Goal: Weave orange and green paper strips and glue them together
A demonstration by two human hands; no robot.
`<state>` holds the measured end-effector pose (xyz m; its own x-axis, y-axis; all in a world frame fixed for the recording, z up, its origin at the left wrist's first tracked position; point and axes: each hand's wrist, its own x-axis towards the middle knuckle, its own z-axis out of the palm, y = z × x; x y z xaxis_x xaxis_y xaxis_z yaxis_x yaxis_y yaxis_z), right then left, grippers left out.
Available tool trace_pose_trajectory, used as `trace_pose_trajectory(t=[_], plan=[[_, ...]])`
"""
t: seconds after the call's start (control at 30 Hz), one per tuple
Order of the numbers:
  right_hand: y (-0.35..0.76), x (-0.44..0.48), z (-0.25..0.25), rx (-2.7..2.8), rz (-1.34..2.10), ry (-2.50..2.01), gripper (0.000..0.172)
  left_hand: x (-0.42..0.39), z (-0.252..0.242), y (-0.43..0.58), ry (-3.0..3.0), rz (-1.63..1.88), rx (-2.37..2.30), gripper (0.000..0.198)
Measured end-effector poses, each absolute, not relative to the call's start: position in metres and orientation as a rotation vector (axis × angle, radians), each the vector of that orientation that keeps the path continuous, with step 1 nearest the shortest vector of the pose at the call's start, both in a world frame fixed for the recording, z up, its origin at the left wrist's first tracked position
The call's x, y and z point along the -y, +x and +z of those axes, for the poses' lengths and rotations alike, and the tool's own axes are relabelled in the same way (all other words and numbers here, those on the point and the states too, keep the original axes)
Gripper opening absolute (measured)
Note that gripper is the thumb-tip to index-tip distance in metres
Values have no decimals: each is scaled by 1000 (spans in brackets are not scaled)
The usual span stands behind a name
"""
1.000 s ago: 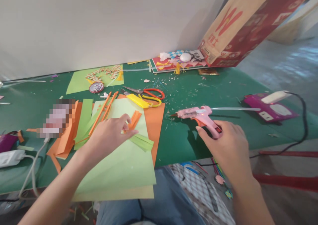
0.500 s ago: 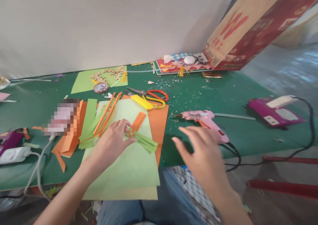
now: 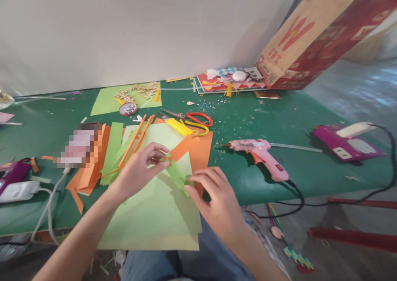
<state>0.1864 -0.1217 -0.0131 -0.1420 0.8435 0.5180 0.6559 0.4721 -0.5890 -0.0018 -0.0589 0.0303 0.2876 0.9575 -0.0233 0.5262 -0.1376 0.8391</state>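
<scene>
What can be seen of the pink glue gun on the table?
The pink glue gun lies on its side on the green table, right of the orange paper sheet. It looks like plastic, with a metal nozzle pointing left, an orange trigger, a red switch on the grip and a clear glue stick jutting from the back. A black cord runs from the grip over the table edge. Neither hand touches it.

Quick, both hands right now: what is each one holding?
Left hand: fingers pinched on the upper end of the woven paper strips.
Right hand: fingers on the lower end of the same strips; full grip cannot be told.
</scene>
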Motion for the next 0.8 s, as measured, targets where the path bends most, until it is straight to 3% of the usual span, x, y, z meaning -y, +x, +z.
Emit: trace_pose_trajectory(t=[0.13,0.33,0.57,0.8], plan=[[194,121,-5,1618,402,-1331,6,56,52,-8,1708,587,-1263,26],[205,120,4,1289,802,-1279,29,47,55,-12,1714,370,-1110,32],[204,115,-15,1531,546,-1454,16,51,23,-3,2106,424,-1321,27],[203,116,-20,1652,358,-1469,20,61,14,-2,2621,485,-1199,24]])
